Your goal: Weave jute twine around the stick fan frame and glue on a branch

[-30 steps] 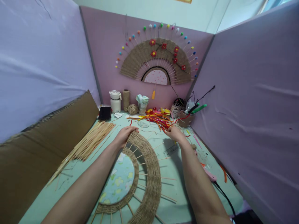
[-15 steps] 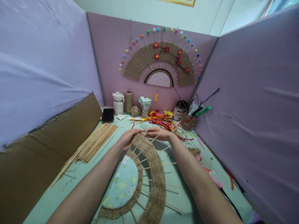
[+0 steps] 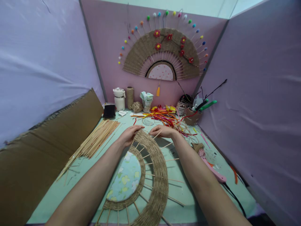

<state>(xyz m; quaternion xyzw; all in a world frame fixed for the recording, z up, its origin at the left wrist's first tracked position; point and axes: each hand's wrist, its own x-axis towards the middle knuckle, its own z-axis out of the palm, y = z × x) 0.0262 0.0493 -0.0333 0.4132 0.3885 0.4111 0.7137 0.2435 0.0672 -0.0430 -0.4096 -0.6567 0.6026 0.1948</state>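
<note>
Your two hands sit on the far rim of one jute fan (image 3: 161, 175), lying mid-tabletop (image 3: 68, 188).
Left hand (image 3: 130, 135) lies open on the weave. Right hand (image 3: 163, 131), come from the ribbon heap (image 3: 164, 117) at 1 o'clock, curls there, grip unclear. One stick bundle (image 3: 96, 141) lies at 10 o'clock.
</note>
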